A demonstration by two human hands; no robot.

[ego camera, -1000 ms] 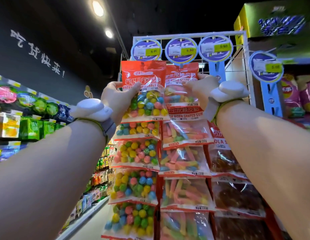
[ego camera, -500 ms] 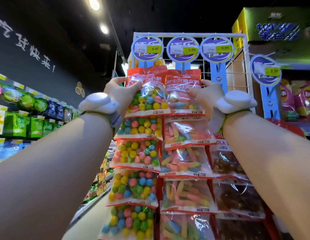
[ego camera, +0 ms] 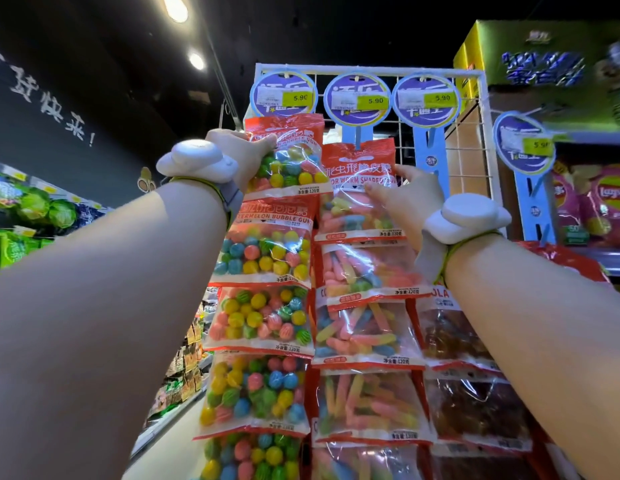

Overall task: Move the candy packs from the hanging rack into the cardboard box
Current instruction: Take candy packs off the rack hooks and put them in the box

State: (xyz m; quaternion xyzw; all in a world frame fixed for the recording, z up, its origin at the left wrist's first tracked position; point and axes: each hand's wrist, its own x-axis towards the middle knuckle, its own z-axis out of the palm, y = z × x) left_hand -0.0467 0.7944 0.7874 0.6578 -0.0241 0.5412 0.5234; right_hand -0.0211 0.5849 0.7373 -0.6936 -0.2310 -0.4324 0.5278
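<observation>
Since half a second before, our left hand [ego camera: 244, 152] had lifted the bubble gum pack [ego camera: 290, 157] higher, up to just under the price tags [ego camera: 357, 97], while our right hand [ego camera: 407, 195] had lowered a little with the worm gum pack [ego camera: 358, 192]. Each hand held its pack with thumb in front and fingers behind. Both packs were at the top of the rack [ego camera: 471, 133], touching each other at the edges. Under them more packs hung close together in columns, with cola packs [ego camera: 454, 327] on the right. Open room was only on the left, in the aisle [ego camera: 170, 441] beside the shelves [ego camera: 27, 216]. Lamps [ego camera: 176, 6] shone on the dark ceiling. We did not see the box.
</observation>
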